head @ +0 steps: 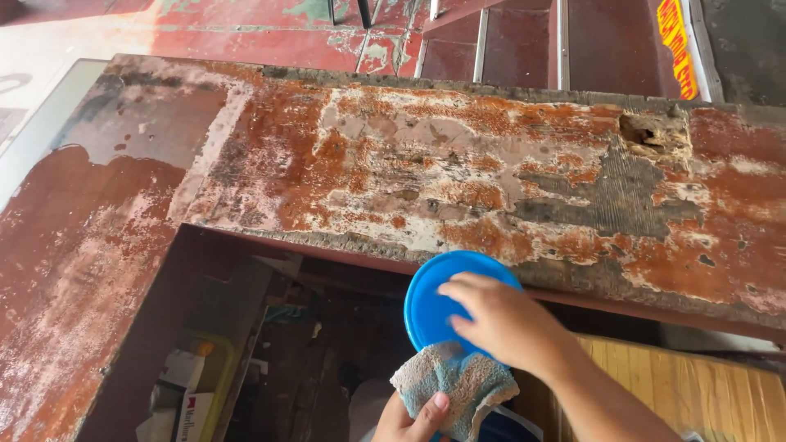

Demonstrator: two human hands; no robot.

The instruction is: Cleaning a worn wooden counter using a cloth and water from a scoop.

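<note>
peeling red wooden counter, tiled floor

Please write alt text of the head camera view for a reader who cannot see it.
The right hand holds a blue plate while the left hand presses a worn cloth against it, below a peeling red wooden counter.

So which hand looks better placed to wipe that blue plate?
Probably the left hand: it already grips the cloth against the blue plate. The right hand is occupied holding the plate.
</note>
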